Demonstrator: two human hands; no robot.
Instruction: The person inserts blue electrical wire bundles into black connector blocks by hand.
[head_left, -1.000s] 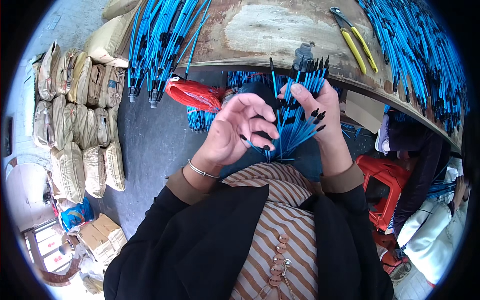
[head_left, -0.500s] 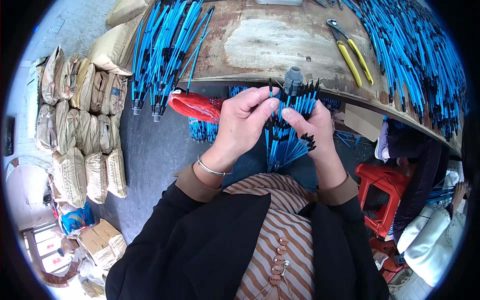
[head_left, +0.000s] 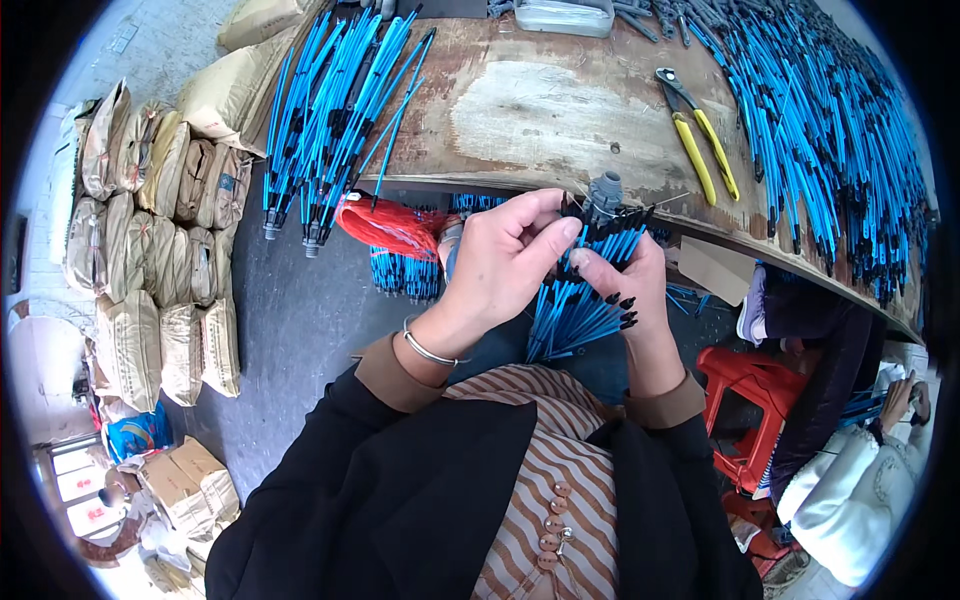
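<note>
A bundle of thin blue rods with black ends [head_left: 562, 322] hangs in front of me, fanned around a grey plastic ribbed hub [head_left: 605, 190] at its top. My right hand [head_left: 643, 290] is closed round the bundle from the right, its thumb pressed across the rods below the hub. Several black tips stick out beside that thumb. On the other side my left hand [head_left: 505, 262] pinches a black-tipped rod between thumb and forefinger, close against the hub. The lower part of this rod is hidden by the fingers and the bundle.
Ahead is a worn wooden table [head_left: 520, 100] with yellow-handled pliers [head_left: 697, 135], blue rod piles [head_left: 820, 130], finished-looking bundles [head_left: 340, 110] and a clear tray [head_left: 565, 17]. A red mesh bundle [head_left: 390, 228] hangs below its edge. Right: red stool [head_left: 745, 410], another person [head_left: 850, 490]. Left: stacked sacks [head_left: 165, 250].
The hub has shifted slightly right and leans that way. My left hand's pinched rod, standing apart from the hub before, is now close against it. The whole view has shifted a little.
</note>
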